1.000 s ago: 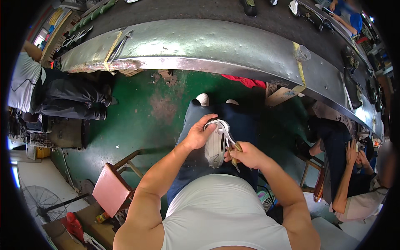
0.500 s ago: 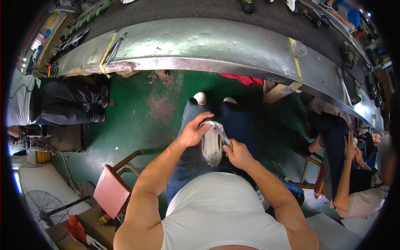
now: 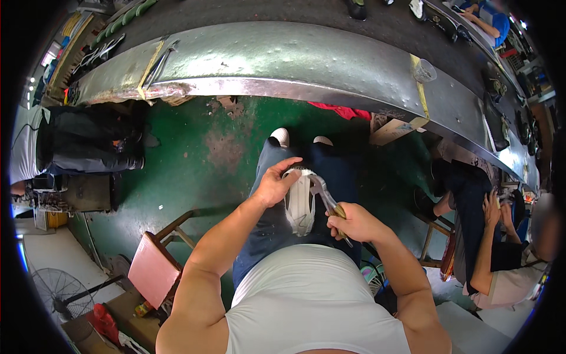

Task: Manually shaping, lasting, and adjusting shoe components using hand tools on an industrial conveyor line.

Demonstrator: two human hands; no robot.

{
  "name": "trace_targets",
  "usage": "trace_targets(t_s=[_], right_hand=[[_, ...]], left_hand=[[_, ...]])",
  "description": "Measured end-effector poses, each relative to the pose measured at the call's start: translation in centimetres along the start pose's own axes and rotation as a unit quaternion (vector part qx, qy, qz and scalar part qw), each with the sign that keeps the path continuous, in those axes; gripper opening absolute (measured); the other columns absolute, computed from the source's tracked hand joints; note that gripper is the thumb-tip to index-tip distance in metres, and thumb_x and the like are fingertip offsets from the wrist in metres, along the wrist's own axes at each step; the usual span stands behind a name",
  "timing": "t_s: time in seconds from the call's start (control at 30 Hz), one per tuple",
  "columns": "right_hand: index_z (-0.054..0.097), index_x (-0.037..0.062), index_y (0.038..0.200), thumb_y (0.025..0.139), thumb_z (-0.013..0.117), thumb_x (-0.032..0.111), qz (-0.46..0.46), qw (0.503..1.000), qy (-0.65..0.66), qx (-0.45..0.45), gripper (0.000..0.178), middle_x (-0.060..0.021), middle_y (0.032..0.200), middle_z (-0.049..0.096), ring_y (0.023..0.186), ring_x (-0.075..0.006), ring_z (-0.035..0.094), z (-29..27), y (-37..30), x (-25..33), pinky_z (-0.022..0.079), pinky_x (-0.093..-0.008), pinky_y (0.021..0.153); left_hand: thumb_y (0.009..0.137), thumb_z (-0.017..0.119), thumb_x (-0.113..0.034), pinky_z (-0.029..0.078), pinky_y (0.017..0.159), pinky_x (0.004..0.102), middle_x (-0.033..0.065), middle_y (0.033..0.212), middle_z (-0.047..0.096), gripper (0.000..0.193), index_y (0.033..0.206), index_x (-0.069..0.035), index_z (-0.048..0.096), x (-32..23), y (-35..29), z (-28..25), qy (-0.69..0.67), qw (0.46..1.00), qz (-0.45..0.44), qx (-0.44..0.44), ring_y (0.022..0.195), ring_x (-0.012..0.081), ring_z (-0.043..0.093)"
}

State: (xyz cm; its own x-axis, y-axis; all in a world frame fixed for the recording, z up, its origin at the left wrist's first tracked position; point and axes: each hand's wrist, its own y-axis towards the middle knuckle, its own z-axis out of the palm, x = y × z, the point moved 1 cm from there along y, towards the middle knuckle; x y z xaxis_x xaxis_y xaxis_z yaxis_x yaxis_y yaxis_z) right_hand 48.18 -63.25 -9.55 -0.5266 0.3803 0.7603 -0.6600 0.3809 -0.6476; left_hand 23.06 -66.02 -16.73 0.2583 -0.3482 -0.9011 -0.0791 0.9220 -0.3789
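left hand (image 3: 275, 186): half-curled, grips shoe (image 3: 299, 206) at 11 o'clock | right hand (image 3: 350, 224): wrapped round pliers (image 3: 325, 197) | head: near shoe's 1 o'clock edge

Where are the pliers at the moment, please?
In the head view, the pliers are just right of centre, in the right hand, with their head by the upper-right edge of the pale shoe.

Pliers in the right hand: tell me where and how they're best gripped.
Probably best by the yellowish handles of the pliers, from the lower right: they slant that way, away from the metal head, which is at the light grey shoe. The right hand is closed around them there; the left hand holds the shoe's far end.
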Motion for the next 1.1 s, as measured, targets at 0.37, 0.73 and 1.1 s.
trace_targets(t_s=[0.37,0.73,1.1], right_hand=[[0.057,-0.0033,0.096,0.100,0.057,0.034,-0.102,0.957,-0.228,-0.146,0.037,-0.0231,0.074,0.063,0.074,-0.0415,0.066,0.1,3.5,0.8,0.051,-0.0460,0.070],[0.056,-0.0050,0.099,0.082,0.071,0.015,-0.040,0.973,-0.016,-0.226,0.030,-0.0121,0.079,0.066,0.060,-0.0181,0.065,2.8,6.5,-4.1,0.053,-0.0328,0.057],[0.057,-0.0013,0.110,0.095,0.059,0.028,-0.049,0.941,-0.255,-0.218,0.033,-0.0243,0.082,0.067,0.078,-0.0449,0.065,-1.5,-1.1,-5.3,0.051,-0.0494,0.072]], left_hand=[[0.091,0.066,-0.002,0.046,0.101,0.0295,0.0077,0.130,0.060,0.067,0.152,-0.013,0.041,-0.5,0.1,-2.0,0.049,0.990,-0.051,0.122,0.115,0.0155,0.057],[0.080,0.042,0.017,0.045,0.104,0.0306,0.0100,0.138,0.056,0.079,0.155,-0.006,0.034,4.8,-5.1,2.1,-0.017,0.997,-0.011,-0.079,0.123,0.0180,0.056],[0.078,0.062,0.006,0.027,0.117,0.0324,0.0121,0.150,0.042,0.093,0.159,-0.005,0.017,5.8,-5.4,1.6,0.118,0.983,-0.059,0.126,0.140,0.0203,0.039]])
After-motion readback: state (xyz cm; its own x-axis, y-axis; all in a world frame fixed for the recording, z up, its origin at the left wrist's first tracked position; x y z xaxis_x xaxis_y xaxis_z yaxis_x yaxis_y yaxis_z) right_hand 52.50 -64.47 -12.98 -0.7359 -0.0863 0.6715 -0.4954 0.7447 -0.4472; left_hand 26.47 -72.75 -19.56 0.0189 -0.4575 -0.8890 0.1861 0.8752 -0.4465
